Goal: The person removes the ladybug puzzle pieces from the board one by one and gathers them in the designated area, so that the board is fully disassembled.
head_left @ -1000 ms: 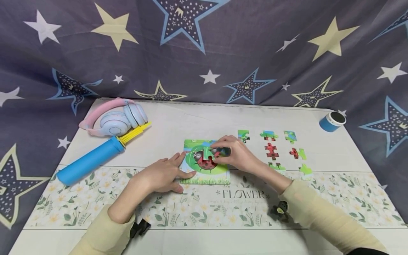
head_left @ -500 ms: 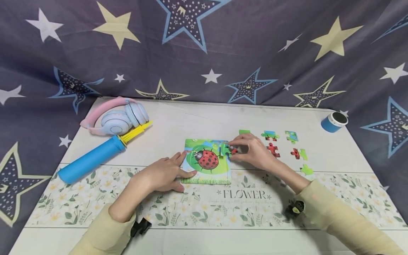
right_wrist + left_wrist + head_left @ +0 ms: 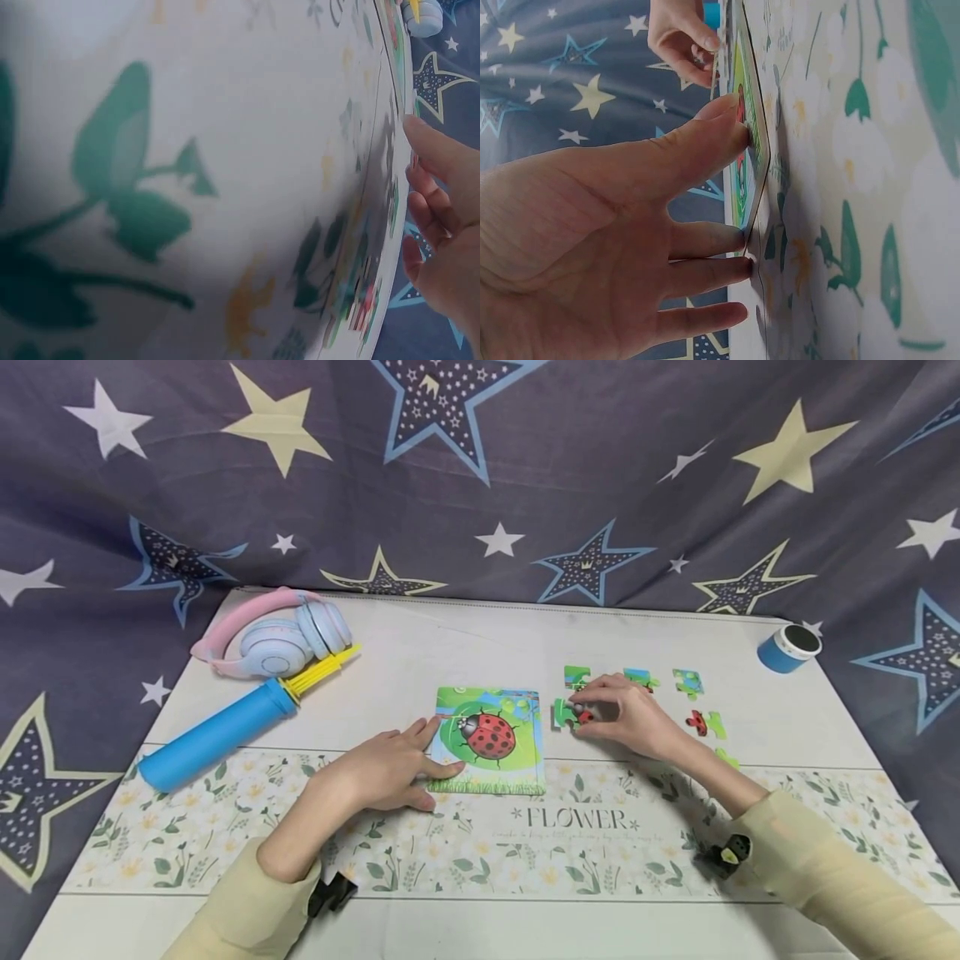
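A square ladybug puzzle board point(image 3: 491, 739) lies flat on the table. My left hand point(image 3: 386, 772) rests at its left edge, thumb and fingertips touching it, fingers fairly straight in the left wrist view. My right hand point(image 3: 630, 714) pinches a green jigsaw piece point(image 3: 562, 715) with a bit of red and black ladybug on it, to the right of the board. Behind this hand lie a green corner piece point(image 3: 576, 676) and a blue-green piece point(image 3: 641, 679), partly covered. Farther right are another blue-green piece point(image 3: 687, 682) and a red piece point(image 3: 696, 722).
Pink and blue headphones point(image 3: 277, 639) lie at the back left, next to a blue hand pump point(image 3: 217, 735) with a yellow end. A small blue and white cylinder point(image 3: 787, 648) stands at the back right. A star-patterned curtain point(image 3: 480, 485) hangs behind the table.
My right hand has moved right from over the ladybug board, carrying the pinched jigsaw piece to beside the loose pieces. The left hand has stayed at the board's edge.
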A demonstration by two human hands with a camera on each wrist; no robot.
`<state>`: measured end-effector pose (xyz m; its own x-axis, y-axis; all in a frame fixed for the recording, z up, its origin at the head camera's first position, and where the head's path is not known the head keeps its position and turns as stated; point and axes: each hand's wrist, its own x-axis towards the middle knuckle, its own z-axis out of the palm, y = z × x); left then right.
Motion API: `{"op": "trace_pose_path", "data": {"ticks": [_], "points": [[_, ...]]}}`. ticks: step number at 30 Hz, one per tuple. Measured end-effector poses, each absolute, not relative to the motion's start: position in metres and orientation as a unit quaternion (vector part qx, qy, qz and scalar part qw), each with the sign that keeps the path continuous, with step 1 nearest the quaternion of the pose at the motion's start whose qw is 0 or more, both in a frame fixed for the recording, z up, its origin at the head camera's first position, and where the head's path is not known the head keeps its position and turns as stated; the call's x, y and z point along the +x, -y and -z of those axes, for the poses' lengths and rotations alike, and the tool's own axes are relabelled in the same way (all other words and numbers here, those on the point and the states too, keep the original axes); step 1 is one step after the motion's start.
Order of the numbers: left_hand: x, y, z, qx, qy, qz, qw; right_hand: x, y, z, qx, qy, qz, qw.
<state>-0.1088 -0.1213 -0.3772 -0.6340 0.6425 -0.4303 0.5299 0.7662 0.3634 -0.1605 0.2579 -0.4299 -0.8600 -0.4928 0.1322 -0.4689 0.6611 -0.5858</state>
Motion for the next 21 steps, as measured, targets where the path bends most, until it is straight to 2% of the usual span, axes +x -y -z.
{"op": "trace_pose_path", "data": {"ticks": [21], "points": [[-0.110,0.122,0.379,0.326,-0.897,-0.105,0.281,-0.161,-0.275,0.435,-0.285,-0.910,0.300,0.019]]}}
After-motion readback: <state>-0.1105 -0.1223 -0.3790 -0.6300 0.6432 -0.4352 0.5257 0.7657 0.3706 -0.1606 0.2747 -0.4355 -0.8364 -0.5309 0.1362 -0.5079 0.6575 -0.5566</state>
